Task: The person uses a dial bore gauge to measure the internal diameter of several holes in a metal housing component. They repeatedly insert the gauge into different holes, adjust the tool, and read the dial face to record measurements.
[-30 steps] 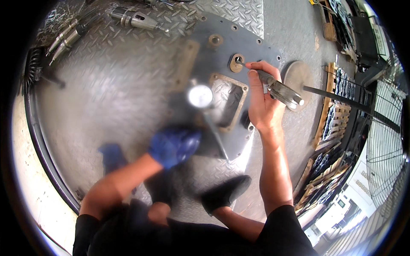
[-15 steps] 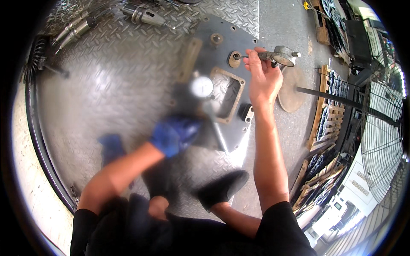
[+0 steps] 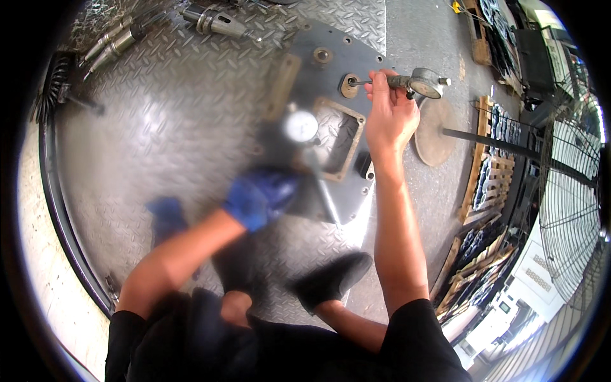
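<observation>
Head view: the right hand (image 3: 394, 118), bare, is gripping a gauge (image 3: 423, 86) by its handle, thumb and fingers closing round it. The round dial is projecting to the right of the hand, and the thin stem is pointing left, its tip reaching the hole in a brown oval boss (image 3: 348, 93). Depth of entry: cannot tell.

The boss is sitting on a dark grey plate (image 3: 305, 83), which is lying over a tread-patterned metal floor (image 3: 184, 114). Nearer the person, a brown-edged window (image 3: 358, 141) is opening through the plate, the floor pattern showing inside. A black block (image 3: 366, 167) is standing beside the window, close to the right forearm. A brown ring (image 3: 323, 55) is encircling another hole, beyond the boss.

The left hand (image 3: 258, 197), in a blue glove, is hovering over or touching the plate's near left part; blur is hiding the fingers, so whether it is holding anything: cannot tell. Just beyond it, a second gauge (image 3: 301, 126) is showing a white dial above the plate, a slender rod slanting toward the person.

Periphery: metal tool holders (image 3: 223, 25) are lying at far left; a fan (image 3: 566, 216) and loaded pallets (image 3: 493, 175) are standing at right.
</observation>
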`<state>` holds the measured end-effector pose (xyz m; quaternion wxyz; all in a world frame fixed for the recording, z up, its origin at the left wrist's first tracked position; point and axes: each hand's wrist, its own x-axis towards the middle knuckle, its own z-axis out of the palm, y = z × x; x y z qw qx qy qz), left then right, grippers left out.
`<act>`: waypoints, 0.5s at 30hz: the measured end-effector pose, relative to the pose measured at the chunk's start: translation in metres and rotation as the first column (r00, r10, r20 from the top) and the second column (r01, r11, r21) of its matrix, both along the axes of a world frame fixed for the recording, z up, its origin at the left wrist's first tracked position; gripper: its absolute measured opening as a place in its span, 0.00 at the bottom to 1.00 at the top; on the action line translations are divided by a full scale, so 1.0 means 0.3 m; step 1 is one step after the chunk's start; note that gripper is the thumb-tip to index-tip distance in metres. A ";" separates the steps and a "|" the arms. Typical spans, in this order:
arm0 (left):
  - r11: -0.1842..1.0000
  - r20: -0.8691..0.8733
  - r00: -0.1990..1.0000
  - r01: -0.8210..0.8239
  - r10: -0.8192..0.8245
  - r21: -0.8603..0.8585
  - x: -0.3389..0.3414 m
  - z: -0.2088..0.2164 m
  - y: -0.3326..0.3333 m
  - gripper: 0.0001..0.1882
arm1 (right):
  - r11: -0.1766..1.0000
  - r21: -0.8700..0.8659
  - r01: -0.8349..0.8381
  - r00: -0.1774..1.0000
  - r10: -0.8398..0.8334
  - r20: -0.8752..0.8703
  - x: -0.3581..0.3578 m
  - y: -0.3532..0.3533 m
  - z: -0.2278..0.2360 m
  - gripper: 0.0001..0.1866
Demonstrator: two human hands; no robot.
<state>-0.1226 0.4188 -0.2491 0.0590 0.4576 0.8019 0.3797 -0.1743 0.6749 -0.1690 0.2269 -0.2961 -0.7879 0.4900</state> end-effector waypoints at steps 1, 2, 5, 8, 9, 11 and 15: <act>1.000 -0.013 1.000 0.002 -0.002 -0.001 0.001 -0.002 -0.001 0.19 | 1.000 -0.001 0.005 1.000 -0.005 -0.015 0.005 -0.011 0.002 0.12; 1.000 -0.025 1.000 0.004 -0.004 -0.003 0.001 -0.004 -0.003 0.19 | 1.000 -0.002 0.009 1.000 -0.009 -0.030 0.007 -0.018 0.000 0.12; 1.000 -0.048 0.999 0.009 -0.008 0.020 -0.002 -0.001 -0.001 0.18 | 1.000 -0.007 0.020 0.999 -0.020 -0.038 0.006 -0.017 -0.014 0.11; 0.999 -0.043 0.999 0.016 -0.015 0.029 -0.004 0.007 0.007 0.18 | 1.000 -0.007 0.025 0.998 -0.026 -0.065 -0.005 -0.012 -0.018 0.11; 1.000 -0.041 0.999 0.017 -0.015 0.025 -0.005 0.010 0.008 0.18 | 0.999 -0.008 0.035 0.997 -0.035 -0.073 -0.009 -0.013 -0.019 0.11; 1.000 -0.042 0.999 0.020 -0.019 0.013 -0.007 0.011 0.010 0.17 | 0.999 -0.011 0.053 0.995 -0.054 -0.088 -0.013 -0.015 -0.022 0.11; 1.000 -0.058 0.998 0.017 -0.017 0.000 -0.004 0.003 0.008 0.17 | 0.998 -0.032 0.045 0.991 -0.049 -0.127 -0.009 -0.015 -0.039 0.12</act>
